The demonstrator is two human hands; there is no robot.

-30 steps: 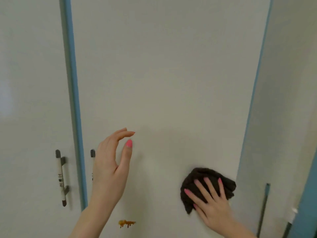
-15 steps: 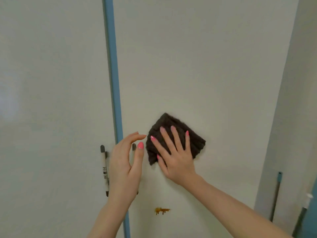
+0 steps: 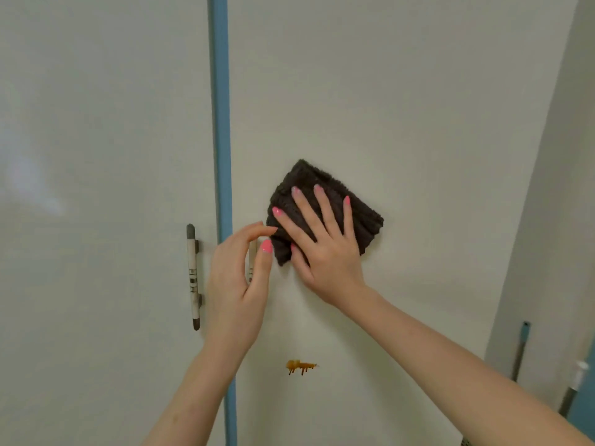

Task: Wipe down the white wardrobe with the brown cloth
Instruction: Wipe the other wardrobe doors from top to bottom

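The white wardrobe fills the view, its two doors split by a blue vertical strip. A folded dark brown cloth lies flat against the right door. My right hand presses it there with fingers spread over it. My left hand hovers just left of the cloth, fingers curled and apart, holding nothing, in front of the right door's handle. An orange-brown dripping stain sits on the right door below both hands.
The left door carries a white bar handle with grey ends. At the right edge stands a pale wall, with a thin pole with a blue tip and another white-capped stick leaning low down.
My right hand has slid the cloth from the right door's lower right edge up and left to beside the left hand. The view has shifted left along the wardrobe.
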